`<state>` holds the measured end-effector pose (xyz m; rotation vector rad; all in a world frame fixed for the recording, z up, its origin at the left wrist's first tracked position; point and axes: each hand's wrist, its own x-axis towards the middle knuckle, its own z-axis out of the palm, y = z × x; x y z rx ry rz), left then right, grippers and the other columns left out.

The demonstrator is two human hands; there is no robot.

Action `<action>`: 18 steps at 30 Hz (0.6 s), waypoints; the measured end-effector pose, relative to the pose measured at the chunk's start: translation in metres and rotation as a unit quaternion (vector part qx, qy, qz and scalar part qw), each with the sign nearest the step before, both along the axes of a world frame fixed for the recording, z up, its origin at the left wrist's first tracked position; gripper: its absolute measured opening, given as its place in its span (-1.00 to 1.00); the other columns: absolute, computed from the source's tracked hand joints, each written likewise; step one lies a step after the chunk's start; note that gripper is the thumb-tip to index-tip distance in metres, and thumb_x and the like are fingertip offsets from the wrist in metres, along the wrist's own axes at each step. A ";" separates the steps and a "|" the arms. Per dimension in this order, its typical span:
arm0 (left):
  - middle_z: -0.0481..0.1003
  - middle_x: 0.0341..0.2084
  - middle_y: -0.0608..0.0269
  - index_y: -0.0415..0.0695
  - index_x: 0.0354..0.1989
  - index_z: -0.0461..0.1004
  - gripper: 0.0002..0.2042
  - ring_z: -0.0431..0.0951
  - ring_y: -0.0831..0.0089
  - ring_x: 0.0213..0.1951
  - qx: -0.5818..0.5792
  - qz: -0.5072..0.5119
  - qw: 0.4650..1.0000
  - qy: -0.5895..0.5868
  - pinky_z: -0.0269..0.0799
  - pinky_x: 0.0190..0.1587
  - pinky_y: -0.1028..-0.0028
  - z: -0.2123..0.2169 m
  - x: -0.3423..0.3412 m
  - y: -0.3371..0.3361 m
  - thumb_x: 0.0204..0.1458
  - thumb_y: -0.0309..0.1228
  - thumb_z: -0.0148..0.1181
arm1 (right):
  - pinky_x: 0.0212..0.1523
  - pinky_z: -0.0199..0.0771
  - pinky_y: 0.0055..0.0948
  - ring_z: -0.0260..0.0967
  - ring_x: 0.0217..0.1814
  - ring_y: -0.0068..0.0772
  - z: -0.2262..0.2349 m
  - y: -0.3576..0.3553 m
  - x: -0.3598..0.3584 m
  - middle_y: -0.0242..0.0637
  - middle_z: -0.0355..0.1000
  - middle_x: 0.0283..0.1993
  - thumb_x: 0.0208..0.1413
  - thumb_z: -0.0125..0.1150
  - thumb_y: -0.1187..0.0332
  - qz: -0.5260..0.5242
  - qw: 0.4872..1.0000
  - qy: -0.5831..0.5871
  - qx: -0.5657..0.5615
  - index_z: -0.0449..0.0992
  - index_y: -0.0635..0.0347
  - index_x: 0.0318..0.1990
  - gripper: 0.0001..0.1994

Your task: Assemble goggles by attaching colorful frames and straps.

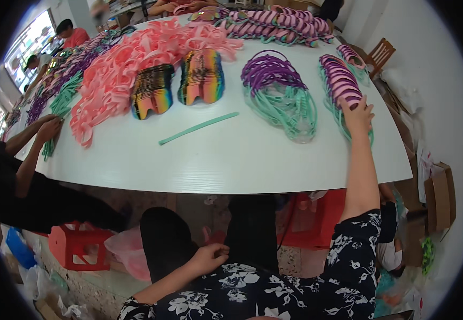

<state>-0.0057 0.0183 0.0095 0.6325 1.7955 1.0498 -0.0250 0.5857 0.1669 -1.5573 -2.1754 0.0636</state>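
Daylight comes from the windows (pixel 26 45) at ten o'clock, which are blown out to white. The white table (pixel 231 160) is evenly bright with a soft sheen and only faint shadows; below its edge, toward six o'clock, the scene turns dim. Fisheye bending curves the table rim, a black vignette rings the picture, and far things at twelve o'clock look soft

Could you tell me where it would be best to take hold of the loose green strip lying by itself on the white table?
The green strip lies flat and alone on the white table, slanting up to the right. I would pinch it near its middle, across its narrow width, coming from above: it is long and thin, so a middle grip probably keeps it balanced, and bare table on both sides leaves room for the fingers.
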 end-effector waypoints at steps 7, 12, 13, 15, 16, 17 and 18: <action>0.62 -0.19 0.10 -0.22 0.00 0.53 -0.68 0.65 0.40 -0.13 0.142 -0.049 0.977 0.150 0.58 -0.09 0.47 0.035 -0.014 -0.007 0.09 -0.40 0.34 | 0.21 0.30 -0.08 0.35 0.19 0.12 -0.006 -0.066 -0.005 0.12 0.43 0.11 0.08 0.37 0.10 0.231 0.898 0.220 0.303 0.43 0.33 0.13 -0.43; 0.57 -0.38 0.21 -0.20 -0.28 0.56 -0.85 0.55 0.33 -0.41 0.445 0.014 0.827 0.343 0.46 -0.29 0.40 0.162 -0.061 -0.024 0.07 -0.40 0.32 | -0.09 0.44 -0.24 0.52 -0.19 -0.19 0.010 -0.207 -0.029 -0.16 0.53 -0.24 0.07 0.33 0.41 0.429 0.841 0.286 0.167 0.56 0.25 -0.19 -0.83; 0.56 -0.38 0.20 -0.20 -0.31 0.56 -0.84 0.54 0.32 -0.41 0.495 0.011 0.800 0.338 0.45 -0.28 0.37 0.190 -0.066 -0.035 0.07 -0.37 0.31 | -0.16 0.45 -0.25 0.53 -0.27 -0.24 0.011 -0.232 -0.036 -0.22 0.54 -0.31 0.07 0.31 0.45 0.458 0.831 0.282 0.143 0.58 0.22 -0.26 -0.90; 0.54 -0.38 0.18 -0.21 -0.34 0.55 -0.80 0.53 0.29 -0.41 0.602 0.015 0.729 0.325 0.43 -0.27 0.30 0.230 -0.065 -0.056 0.07 -0.31 0.30 | -0.24 0.42 -0.25 0.51 -0.34 -0.26 0.014 -0.276 -0.059 -0.26 0.52 -0.38 0.07 0.31 0.45 0.522 0.797 0.279 0.121 0.57 0.18 -0.33 -0.95; 0.53 -0.41 0.20 -0.18 -0.36 0.53 -0.80 0.52 0.31 -0.42 0.634 0.034 0.702 0.323 0.42 -0.26 0.30 0.240 -0.059 -0.064 0.10 -0.29 0.25 | -0.28 0.41 -0.25 0.50 -0.37 -0.27 0.012 -0.295 -0.070 -0.28 0.51 -0.42 0.06 0.31 0.45 0.552 0.779 0.278 0.109 0.56 0.16 -0.37 -0.96; 0.52 -0.43 0.22 -0.16 -0.37 0.51 -0.80 0.52 0.34 -0.43 0.663 0.055 0.673 0.323 0.41 -0.25 0.31 0.250 -0.053 -0.072 0.13 -0.27 0.20 | -0.30 0.41 -0.25 0.49 -0.37 -0.25 0.010 -0.311 -0.084 -0.28 0.51 -0.43 0.06 0.32 0.43 0.571 0.772 0.254 0.114 0.56 0.15 -0.38 -0.95; 0.50 -0.48 0.28 -0.10 -0.40 0.46 -0.80 0.52 0.40 -0.45 0.680 0.076 0.655 0.321 0.39 -0.23 0.36 0.255 -0.048 -0.076 0.19 -0.26 0.12 | -0.32 0.40 -0.25 0.49 -0.37 -0.24 0.010 -0.318 -0.093 -0.29 0.51 -0.44 0.06 0.33 0.41 0.578 0.774 0.225 0.129 0.56 0.15 -0.39 -0.93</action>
